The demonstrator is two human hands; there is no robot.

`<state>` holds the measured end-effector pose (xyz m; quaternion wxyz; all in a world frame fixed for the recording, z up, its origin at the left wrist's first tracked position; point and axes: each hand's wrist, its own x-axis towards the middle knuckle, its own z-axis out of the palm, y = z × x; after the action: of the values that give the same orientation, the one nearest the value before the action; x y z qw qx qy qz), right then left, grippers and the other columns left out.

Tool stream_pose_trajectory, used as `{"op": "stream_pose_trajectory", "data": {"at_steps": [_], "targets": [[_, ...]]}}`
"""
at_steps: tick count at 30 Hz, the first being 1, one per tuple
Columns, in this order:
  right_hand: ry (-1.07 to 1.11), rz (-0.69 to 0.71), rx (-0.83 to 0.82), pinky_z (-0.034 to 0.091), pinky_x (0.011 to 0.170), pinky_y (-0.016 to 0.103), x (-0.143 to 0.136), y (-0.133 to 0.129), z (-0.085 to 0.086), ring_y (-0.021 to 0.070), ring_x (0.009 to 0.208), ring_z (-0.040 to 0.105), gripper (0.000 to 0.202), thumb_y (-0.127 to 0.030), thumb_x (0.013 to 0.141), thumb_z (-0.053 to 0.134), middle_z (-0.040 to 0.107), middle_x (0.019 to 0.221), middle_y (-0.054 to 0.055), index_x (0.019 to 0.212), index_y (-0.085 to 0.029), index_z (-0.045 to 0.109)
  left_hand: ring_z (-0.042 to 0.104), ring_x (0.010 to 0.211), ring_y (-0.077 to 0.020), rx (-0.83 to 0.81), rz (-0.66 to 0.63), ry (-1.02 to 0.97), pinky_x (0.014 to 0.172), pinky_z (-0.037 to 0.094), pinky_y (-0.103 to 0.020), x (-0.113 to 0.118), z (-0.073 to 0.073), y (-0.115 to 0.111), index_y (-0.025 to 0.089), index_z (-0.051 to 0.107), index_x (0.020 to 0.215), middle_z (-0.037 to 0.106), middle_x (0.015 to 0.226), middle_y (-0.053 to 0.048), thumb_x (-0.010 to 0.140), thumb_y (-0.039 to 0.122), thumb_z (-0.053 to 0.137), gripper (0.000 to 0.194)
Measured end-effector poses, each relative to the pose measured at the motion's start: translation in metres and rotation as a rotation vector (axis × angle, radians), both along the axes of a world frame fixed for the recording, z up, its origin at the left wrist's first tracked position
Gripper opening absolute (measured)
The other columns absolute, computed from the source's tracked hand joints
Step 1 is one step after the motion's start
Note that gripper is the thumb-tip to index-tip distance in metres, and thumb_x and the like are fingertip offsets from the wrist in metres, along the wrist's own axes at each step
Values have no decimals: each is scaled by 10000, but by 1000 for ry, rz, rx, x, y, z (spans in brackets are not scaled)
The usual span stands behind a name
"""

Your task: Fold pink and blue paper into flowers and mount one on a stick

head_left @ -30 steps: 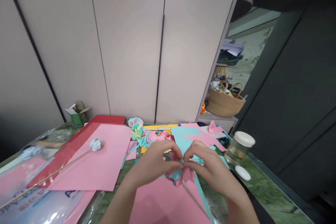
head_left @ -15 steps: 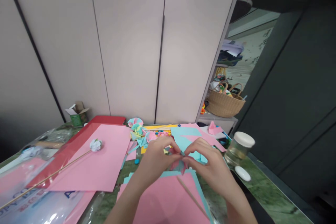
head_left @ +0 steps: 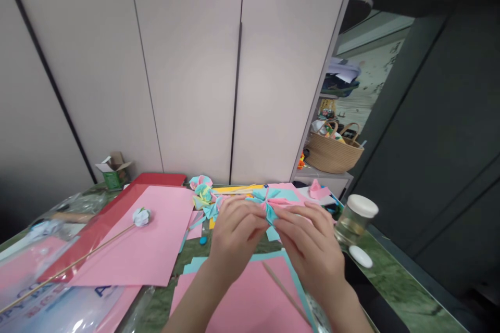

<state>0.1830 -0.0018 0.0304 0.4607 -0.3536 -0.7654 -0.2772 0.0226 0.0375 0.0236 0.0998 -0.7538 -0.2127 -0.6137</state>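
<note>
A small pink and blue paper flower (head_left: 267,203) is held up between my two hands, its petals spread above the fingertips. My left hand (head_left: 239,229) pinches it from the left, fingers curled. My right hand (head_left: 310,234) grips its right and lower side with bent fingers. Beneath the hands lies a stack of pink and blue paper (head_left: 250,291) with a thin wooden stick (head_left: 285,291) across it. Other crumpled paper flowers (head_left: 203,195) sit just beyond my left hand.
On the left, a white paper flower on a long stick (head_left: 141,216) rests over pink paper (head_left: 156,250). A small green box (head_left: 114,178) stands behind. To the right are a lidded jar (head_left: 356,219), a white oval object (head_left: 360,256) and a woven basket (head_left: 334,152).
Both hands have rolled so their backs show more, and the paper flower has turned and risen slightly, now showing its blue and pink petals.
</note>
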Motion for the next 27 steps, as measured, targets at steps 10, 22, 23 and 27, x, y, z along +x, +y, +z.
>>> {"op": "stream_pose_trajectory", "data": {"at_steps": [10,22,23,27], "targets": [[-18,52,210,421,826,368,7,-3,0,162,880,595,231,-61,788,600,736,928,-10,948,-216,664,627,745,-132,170,11,42,857,464,-335,-8,7,-9,186,611,776,681,692,7,846,89,527,147],[42,69,223,421,805,377,5,-3,-4,169,848,586,171,-95,821,581,739,887,13,921,-199,673,624,736,-136,229,23,-4,841,475,-328,-5,14,-10,160,643,798,693,706,-4,793,165,655,14],[37,72,224,420,802,378,5,-3,-3,169,847,582,169,-92,820,583,739,891,14,916,-197,674,622,735,-136,229,30,-6,835,474,-326,-5,15,-11,157,646,811,692,703,-6,794,168,656,22],[31,71,234,418,791,371,5,-3,-2,166,840,579,161,-99,817,594,739,895,5,908,-206,675,619,731,-139,244,47,-5,795,478,-318,-5,18,-12,158,660,847,687,705,-13,803,166,645,48]]}}
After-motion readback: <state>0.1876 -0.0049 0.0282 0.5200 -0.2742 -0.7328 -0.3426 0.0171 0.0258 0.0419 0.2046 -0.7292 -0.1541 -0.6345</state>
